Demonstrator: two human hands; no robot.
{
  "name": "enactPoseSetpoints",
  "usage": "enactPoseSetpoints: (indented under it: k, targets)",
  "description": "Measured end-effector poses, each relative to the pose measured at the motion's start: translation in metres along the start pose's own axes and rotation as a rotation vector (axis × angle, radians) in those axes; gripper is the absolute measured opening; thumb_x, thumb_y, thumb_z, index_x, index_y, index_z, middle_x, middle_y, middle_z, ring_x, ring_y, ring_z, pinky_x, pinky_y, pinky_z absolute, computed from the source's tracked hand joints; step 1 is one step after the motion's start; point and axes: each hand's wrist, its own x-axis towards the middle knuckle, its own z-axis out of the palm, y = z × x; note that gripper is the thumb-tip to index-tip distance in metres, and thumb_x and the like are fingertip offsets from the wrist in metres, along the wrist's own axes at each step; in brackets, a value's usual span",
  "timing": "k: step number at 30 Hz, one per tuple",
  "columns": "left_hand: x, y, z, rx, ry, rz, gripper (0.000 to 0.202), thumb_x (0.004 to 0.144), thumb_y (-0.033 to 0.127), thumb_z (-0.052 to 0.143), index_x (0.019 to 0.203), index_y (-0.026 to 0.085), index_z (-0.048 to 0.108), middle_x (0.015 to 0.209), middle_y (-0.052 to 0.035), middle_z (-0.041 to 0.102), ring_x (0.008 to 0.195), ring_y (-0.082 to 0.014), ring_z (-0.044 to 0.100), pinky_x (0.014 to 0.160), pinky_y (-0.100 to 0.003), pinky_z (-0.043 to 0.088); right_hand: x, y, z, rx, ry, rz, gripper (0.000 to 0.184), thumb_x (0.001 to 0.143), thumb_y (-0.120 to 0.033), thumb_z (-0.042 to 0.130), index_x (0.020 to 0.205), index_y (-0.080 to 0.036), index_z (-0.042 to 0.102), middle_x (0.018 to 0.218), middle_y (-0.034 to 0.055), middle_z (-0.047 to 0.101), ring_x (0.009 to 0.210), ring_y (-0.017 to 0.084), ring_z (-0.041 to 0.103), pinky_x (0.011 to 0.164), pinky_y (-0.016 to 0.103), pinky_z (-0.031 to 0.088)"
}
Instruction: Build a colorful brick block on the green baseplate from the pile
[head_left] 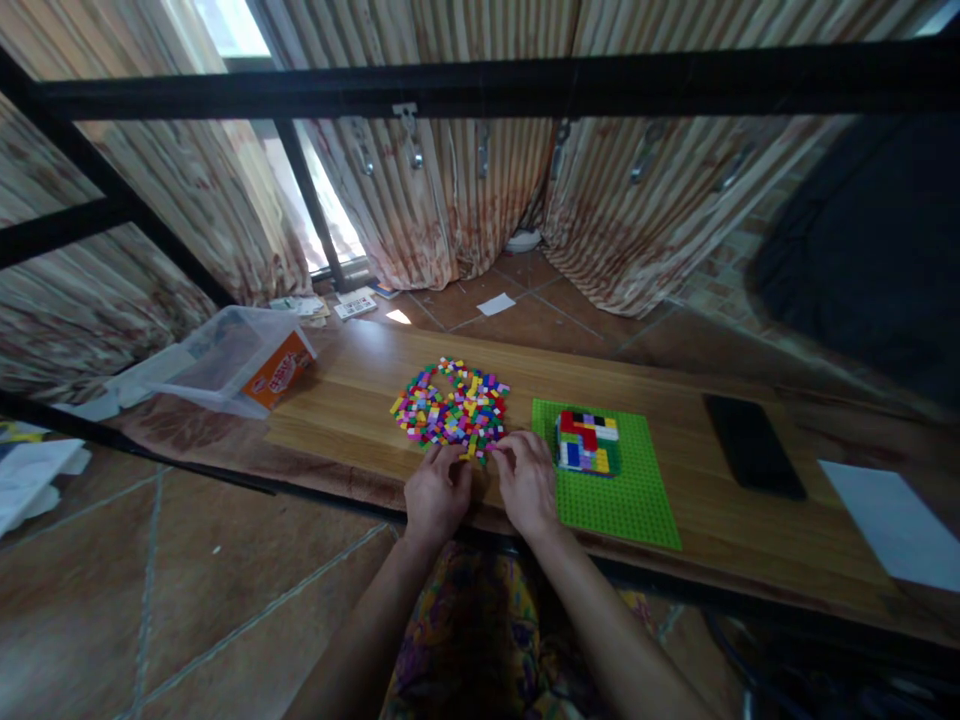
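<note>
From my seat at the head camera I see the pile of toy bricks on the wooden table, just beyond both hands, mostly ahead of the left one. My left hand is at the pile's near edge, fingers curled and bent toward a few yellow bricks; I can't tell whether it grips one. My right hand is just beside it, the two apart, its thumb and forefinger drawn together by a small pink brick; whether they pinch it, I can't make out. Just right of that hand is the green baseplate, carrying a low multicoloured brick build toward its far left part. Well off to my left sits the clear plastic box with an orange label.
</note>
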Motion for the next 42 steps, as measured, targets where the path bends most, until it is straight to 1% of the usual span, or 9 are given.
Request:
enactPoseSetpoints:
  k: [4,7,12,15,18,21,33,38,42]
  targets:
    - [0.0,-0.005,0.002,-0.028,0.039,0.027,0.023,0.087,0.028,0.051,0.105,0.022,0.064,0.102,-0.0047,0.067,0.086,-0.0164,0.065,0.072,-0.025,0.048,-0.007,-0.001,-0.018,0.125,0.027,0.087,0.018,0.093,-0.033,0.05,0.085,-0.021,0.061,0.085,0.0035,0.064,0.083,0.019,0.058,0.077,0.031,0.045]
    - [0.001,-0.008,0.004,-0.047,0.056,0.045,0.022,0.086,0.027,0.052,0.102,0.021,0.065,0.098,-0.0047,0.067,0.084,-0.0167,0.065,0.07,-0.025,0.048,-0.017,0.006,-0.037,0.198,0.053,0.164,0.02,0.092,-0.036,0.051,0.085,-0.022,0.063,0.084,0.0028,0.066,0.079,0.017,0.06,0.073,0.029,0.046]
    - [0.003,-0.01,0.004,-0.016,0.081,0.056,0.02,0.085,0.027,0.052,0.099,0.022,0.066,0.095,-0.0037,0.067,0.078,-0.0163,0.065,0.065,-0.025,0.048,-0.027,0.038,-0.077,0.207,0.188,0.262,0.021,0.089,-0.039,0.055,0.09,-0.022,0.068,0.091,0.0041,0.069,0.084,0.018,0.063,0.077,0.031,0.048]
    - [0.005,-0.011,0.003,0.013,0.076,0.059,0.021,0.085,0.028,0.053,0.1,0.022,0.066,0.094,-0.0036,0.067,0.077,-0.0163,0.065,0.063,-0.025,0.047,-0.025,0.062,-0.1,0.144,0.256,0.299,0.024,0.088,-0.04,0.055,0.091,-0.021,0.07,0.092,0.0059,0.07,0.085,0.019,0.064,0.078,0.032,0.048]
    - [0.007,-0.012,0.004,0.016,0.076,0.069,0.022,0.085,0.028,0.052,0.101,0.021,0.065,0.095,-0.0039,0.067,0.077,-0.0164,0.065,0.063,-0.025,0.047,-0.018,0.08,-0.114,0.08,0.279,0.311,0.026,0.087,-0.04,0.055,0.091,-0.02,0.07,0.092,0.0068,0.07,0.084,0.02,0.064,0.077,0.033,0.048]
    - [0.008,-0.014,0.006,0.008,0.09,0.088,0.022,0.085,0.028,0.051,0.101,0.021,0.065,0.095,-0.0037,0.067,0.079,-0.0164,0.065,0.063,-0.025,0.047,-0.012,0.088,-0.118,0.034,0.258,0.282,0.026,0.088,-0.039,0.054,0.09,-0.019,0.071,0.09,0.0067,0.07,0.083,0.02,0.063,0.076,0.034,0.048]
    - [0.01,-0.018,0.007,0.049,0.106,0.112,0.023,0.085,0.029,0.051,0.102,0.022,0.065,0.095,-0.0038,0.067,0.076,-0.0159,0.065,0.062,-0.024,0.048,0.012,0.095,-0.112,-0.016,0.128,0.081,0.023,0.09,-0.034,0.052,0.088,-0.023,0.072,0.089,0.0057,0.068,0.086,0.021,0.061,0.079,0.035,0.048]
    - [0.01,-0.017,0.007,0.061,0.111,0.114,0.024,0.085,0.028,0.051,0.103,0.021,0.065,0.096,-0.0044,0.067,0.08,-0.0176,0.066,0.062,-0.025,0.048,0.016,0.101,-0.108,-0.02,0.088,0.094,0.022,0.089,-0.031,0.052,0.087,-0.023,0.073,0.089,0.0061,0.068,0.084,0.021,0.062,0.079,0.036,0.049]
    - [0.011,-0.018,0.007,0.046,0.113,0.126,0.023,0.085,0.028,0.05,0.101,0.021,0.065,0.095,-0.0044,0.066,0.079,-0.0171,0.065,0.062,-0.025,0.048,0.015,0.1,-0.107,0.05,0.113,0.163,0.02,0.086,-0.032,0.055,0.091,-0.023,0.072,0.088,0.0055,0.069,0.081,0.02,0.064,0.078,0.036,0.05]
